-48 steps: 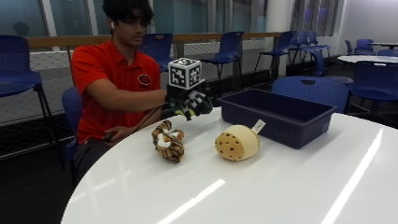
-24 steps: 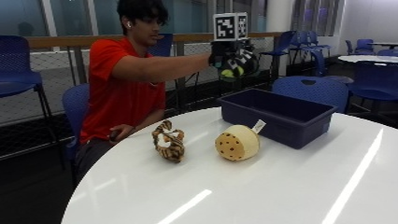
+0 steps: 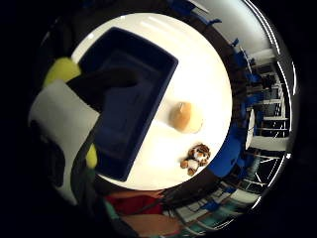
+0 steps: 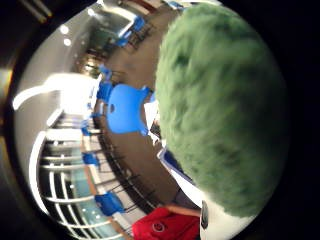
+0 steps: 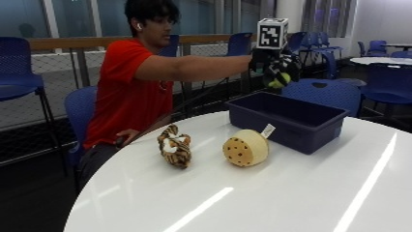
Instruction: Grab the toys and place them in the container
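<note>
One green toy (image 5: 279, 77) in curled hand (image 5: 273, 65).

The right arm is stretched out straight at shoulder height toward three o'clock in the outside view. The gloved right hand (image 5: 275, 67) is held at its end, fingers curled round a green toy (image 5: 279, 79). The bare left hand (image 5: 126, 137) is rested at the table edge.

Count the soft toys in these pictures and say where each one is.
3. The striped plush tiger and the round tan spotted plush toy lie on the white round table; the gloved right hand grips a green fuzzy toy above the dark blue plastic container.
</note>
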The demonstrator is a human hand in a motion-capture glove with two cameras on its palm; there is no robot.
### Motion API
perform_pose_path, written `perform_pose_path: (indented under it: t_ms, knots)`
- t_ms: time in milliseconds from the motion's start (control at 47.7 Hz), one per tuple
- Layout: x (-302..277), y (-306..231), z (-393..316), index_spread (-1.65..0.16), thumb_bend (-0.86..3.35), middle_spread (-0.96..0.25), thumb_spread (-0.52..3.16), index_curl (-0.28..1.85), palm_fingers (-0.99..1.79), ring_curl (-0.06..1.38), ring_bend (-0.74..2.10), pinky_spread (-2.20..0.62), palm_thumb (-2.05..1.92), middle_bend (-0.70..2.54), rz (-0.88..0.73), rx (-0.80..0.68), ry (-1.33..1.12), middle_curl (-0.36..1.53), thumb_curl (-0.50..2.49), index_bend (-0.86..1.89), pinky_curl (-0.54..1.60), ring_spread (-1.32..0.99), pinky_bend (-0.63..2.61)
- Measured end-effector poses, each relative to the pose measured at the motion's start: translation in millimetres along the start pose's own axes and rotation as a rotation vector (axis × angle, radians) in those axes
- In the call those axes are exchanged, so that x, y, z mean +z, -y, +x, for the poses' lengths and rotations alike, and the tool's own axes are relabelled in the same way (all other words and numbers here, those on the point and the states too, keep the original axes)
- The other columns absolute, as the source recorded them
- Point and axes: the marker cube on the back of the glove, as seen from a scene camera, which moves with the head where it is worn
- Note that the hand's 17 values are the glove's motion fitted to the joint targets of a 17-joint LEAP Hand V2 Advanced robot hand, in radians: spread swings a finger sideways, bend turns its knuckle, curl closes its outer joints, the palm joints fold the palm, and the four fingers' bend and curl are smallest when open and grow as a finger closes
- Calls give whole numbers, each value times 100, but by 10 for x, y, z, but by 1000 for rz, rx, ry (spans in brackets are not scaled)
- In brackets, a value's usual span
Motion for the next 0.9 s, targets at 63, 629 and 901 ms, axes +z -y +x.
perform_pose_path:
  t_ms: [63,629,901]
  knots:
    - [76,7,46,-44,9,-48,53,66,54,62,100,-40,63,74,-58,28,12,77,95,23,48,-58,105]
    - [71,-1317,1452,-31,-11,-8,101,34,-26,35,19,7,-13,12,31,-86,-67,42,40,10,36,-6,84]
    - [367,-2001,2655,-31,-10,-6,99,28,-22,33,16,9,-14,15,10,178,-26,36,29,11,34,-3,77]
